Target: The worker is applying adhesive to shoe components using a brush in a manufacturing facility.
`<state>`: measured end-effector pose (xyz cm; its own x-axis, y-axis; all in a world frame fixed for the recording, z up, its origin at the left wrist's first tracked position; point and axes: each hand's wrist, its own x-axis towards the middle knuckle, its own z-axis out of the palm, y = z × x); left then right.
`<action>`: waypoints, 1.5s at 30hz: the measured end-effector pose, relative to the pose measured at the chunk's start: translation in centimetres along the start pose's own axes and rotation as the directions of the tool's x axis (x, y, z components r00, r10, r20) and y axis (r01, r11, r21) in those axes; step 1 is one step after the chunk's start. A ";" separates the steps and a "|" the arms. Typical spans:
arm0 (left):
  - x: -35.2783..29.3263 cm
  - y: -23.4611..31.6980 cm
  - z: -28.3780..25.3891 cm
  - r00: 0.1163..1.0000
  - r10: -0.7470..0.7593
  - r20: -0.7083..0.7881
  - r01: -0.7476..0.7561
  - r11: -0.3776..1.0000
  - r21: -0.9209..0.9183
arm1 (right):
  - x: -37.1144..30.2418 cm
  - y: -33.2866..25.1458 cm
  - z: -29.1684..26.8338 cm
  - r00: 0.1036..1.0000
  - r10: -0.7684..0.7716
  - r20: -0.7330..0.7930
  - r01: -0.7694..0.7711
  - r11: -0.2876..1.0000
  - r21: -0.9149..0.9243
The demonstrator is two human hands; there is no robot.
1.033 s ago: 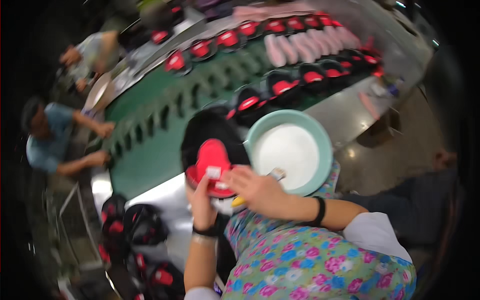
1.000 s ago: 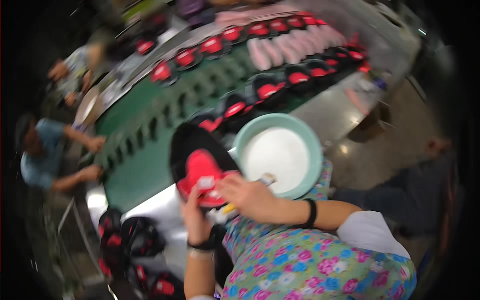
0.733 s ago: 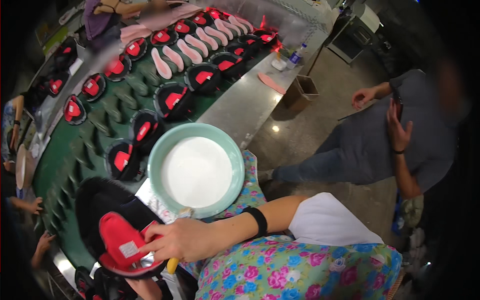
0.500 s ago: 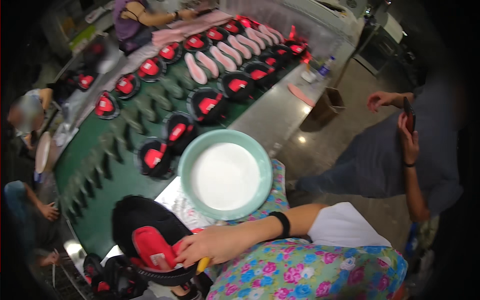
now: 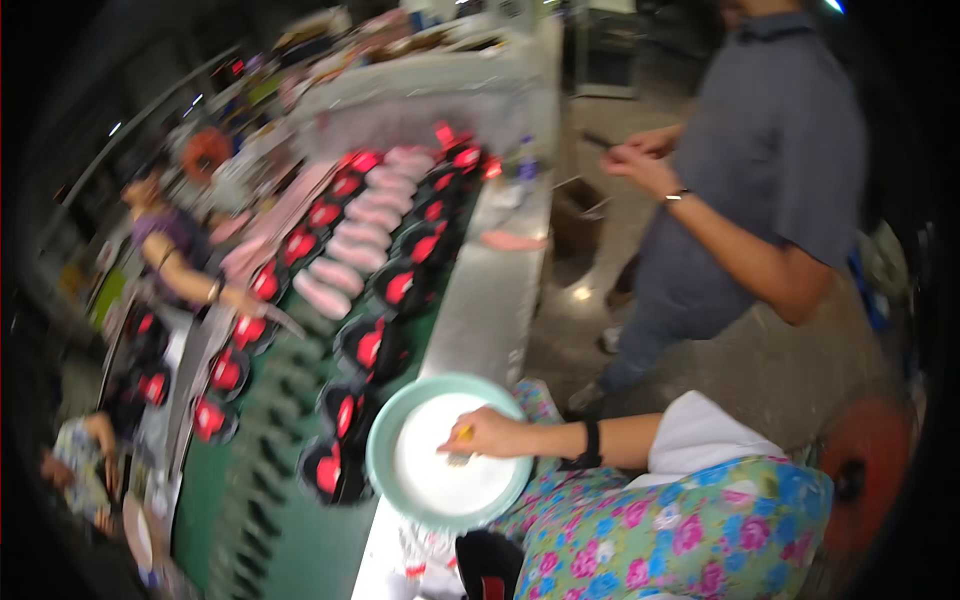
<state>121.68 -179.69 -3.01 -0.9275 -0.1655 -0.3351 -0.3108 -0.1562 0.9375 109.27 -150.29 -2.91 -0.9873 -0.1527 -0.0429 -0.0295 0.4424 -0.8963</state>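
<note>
My right hand point(image 5: 487, 434), with a black band at its wrist, is closed around a small brush with a yellow handle point(image 5: 465, 432). The brush's pale tip points down at the white liquid point(image 5: 425, 470) in a round, light green basin point(image 5: 380, 440). Whether the tip touches the liquid I cannot tell. Below the basin, against my flowered apron point(image 5: 640, 540), part of a black shoe upper with a red patch point(image 5: 490, 565) shows at the lower edge. My left hand is out of view.
A green conveyor belt point(image 5: 340, 540) carries black shoe uppers with red linings point(image 5: 330, 465), pink insoles point(image 5: 345, 255) and dark sole-shaped pieces point(image 5: 255, 480). A metal ledge point(image 5: 480, 320) runs alongside. Another person point(image 5: 760, 180) stands at right; a worker point(image 5: 175, 250) reaches over the belt's far side.
My right hand has moved from the shoe upper to over the basin, with the brush. The view has turned, and the shoe upper has mostly left it. The far worker now reaches over the belt.
</note>
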 end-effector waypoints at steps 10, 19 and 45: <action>-12.1 -5.5 -7.1 0.998 0.002 -0.066 0.000 0.999 0.035 | -1.1 1.5 -2.0 0.998 0.016 -0.064 -0.025 0.989 -0.143; -12.5 -0.1 2.8 0.918 -0.255 -0.302 0.133 0.919 -0.372 | 0.1 1.9 1.0 0.993 -0.111 0.041 0.118 0.946 -0.301; -4.1 -1.4 1.4 0.992 0.017 0.124 0.034 0.916 -0.399 | -0.8 -4.7 0.9 0.975 -0.211 -0.068 0.213 0.977 0.018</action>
<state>125.66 -177.47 -2.86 -0.9512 -0.0462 -0.3051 -0.2337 -0.5377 0.8101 110.34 -153.03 0.99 -0.9671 -0.1823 0.1772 -0.2359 0.3834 -0.8930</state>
